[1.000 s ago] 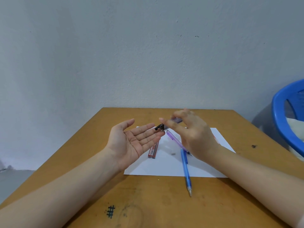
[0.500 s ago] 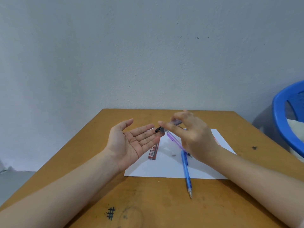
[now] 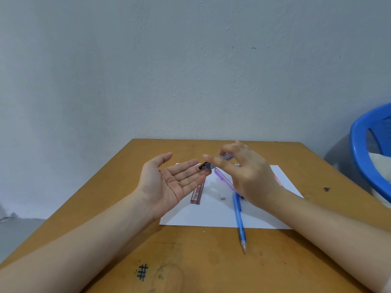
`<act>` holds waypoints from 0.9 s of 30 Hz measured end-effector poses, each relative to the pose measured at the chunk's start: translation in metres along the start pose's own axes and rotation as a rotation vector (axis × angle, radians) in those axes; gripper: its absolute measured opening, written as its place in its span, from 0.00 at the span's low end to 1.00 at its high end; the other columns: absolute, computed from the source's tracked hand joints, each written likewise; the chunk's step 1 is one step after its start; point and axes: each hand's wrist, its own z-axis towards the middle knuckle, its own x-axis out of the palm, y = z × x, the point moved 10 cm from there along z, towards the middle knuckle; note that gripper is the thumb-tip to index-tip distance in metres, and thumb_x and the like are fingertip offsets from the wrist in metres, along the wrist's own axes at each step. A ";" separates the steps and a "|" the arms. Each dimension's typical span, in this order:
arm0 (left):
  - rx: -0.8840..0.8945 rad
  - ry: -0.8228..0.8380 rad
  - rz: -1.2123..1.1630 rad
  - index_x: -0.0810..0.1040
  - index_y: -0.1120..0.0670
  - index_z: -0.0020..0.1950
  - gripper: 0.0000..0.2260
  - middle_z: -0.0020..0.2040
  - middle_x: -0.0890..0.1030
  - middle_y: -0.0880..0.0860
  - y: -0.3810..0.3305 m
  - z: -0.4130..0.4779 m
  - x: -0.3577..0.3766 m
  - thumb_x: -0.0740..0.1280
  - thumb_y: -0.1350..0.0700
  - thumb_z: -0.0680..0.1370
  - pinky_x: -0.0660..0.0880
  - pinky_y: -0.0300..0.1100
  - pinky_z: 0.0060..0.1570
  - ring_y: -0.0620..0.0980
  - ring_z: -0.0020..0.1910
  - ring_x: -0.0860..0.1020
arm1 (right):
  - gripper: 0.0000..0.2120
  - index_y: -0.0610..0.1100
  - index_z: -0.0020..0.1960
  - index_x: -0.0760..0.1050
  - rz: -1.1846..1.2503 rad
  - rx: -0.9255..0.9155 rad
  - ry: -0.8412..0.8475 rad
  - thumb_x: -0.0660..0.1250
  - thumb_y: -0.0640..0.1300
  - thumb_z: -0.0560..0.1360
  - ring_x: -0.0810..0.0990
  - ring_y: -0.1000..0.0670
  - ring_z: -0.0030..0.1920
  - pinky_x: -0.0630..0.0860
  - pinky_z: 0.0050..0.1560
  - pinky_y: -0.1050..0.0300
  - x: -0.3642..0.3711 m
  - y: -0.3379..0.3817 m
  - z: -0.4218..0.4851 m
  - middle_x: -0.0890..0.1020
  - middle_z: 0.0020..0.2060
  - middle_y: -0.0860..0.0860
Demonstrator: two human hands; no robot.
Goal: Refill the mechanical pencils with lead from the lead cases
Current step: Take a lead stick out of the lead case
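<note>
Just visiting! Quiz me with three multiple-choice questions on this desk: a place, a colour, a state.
1. Where does the red lead case lie? A on the floor; B on the white paper; C on bare wood.
2. What colour is the pencil nearest the person? A green; B yellow; C blue.
3. How is the left hand? A open, palm up; B a fist; C gripping a pencil.
B: it rests on the sheet. C: its barrel is blue. A: fingers straight, holding nothing.

Soft, even, cool light; faint shadows under the forearms on the tabletop [image 3: 211,261]. Wide-angle bending at frame edges; fingertips slightly blurred.
</note>
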 end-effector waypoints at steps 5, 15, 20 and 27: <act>0.021 0.012 0.039 0.74 0.69 0.60 0.19 0.54 0.80 0.68 -0.002 -0.001 0.003 0.57 0.56 0.79 0.77 0.55 0.51 0.64 0.53 0.81 | 0.23 0.44 0.68 0.70 -0.003 0.013 -0.028 0.62 0.31 0.76 0.75 0.49 0.46 0.75 0.45 0.57 -0.006 -0.001 0.002 0.80 0.45 0.43; 0.329 -0.069 0.468 0.78 0.65 0.55 0.19 0.47 0.84 0.61 -0.015 -0.003 0.000 0.73 0.64 0.65 0.80 0.42 0.51 0.56 0.48 0.84 | 0.24 0.45 0.68 0.70 -0.057 0.053 -0.065 0.63 0.31 0.74 0.79 0.46 0.47 0.74 0.55 0.41 -0.009 -0.001 0.002 0.80 0.46 0.44; 0.394 -0.095 0.499 0.80 0.66 0.52 0.15 0.44 0.84 0.62 -0.021 -0.006 0.001 0.73 0.65 0.66 0.81 0.42 0.48 0.57 0.45 0.84 | 0.25 0.47 0.67 0.69 -0.085 0.059 -0.083 0.66 0.31 0.73 0.78 0.48 0.47 0.73 0.56 0.40 -0.012 0.003 0.003 0.80 0.45 0.45; 0.430 -0.124 0.508 0.82 0.65 0.47 0.07 0.41 0.84 0.62 -0.025 -0.010 -0.001 0.72 0.65 0.70 0.81 0.38 0.42 0.56 0.43 0.84 | 0.24 0.46 0.67 0.71 -0.076 0.070 -0.099 0.66 0.31 0.73 0.75 0.50 0.48 0.72 0.57 0.41 -0.014 0.003 0.004 0.81 0.45 0.45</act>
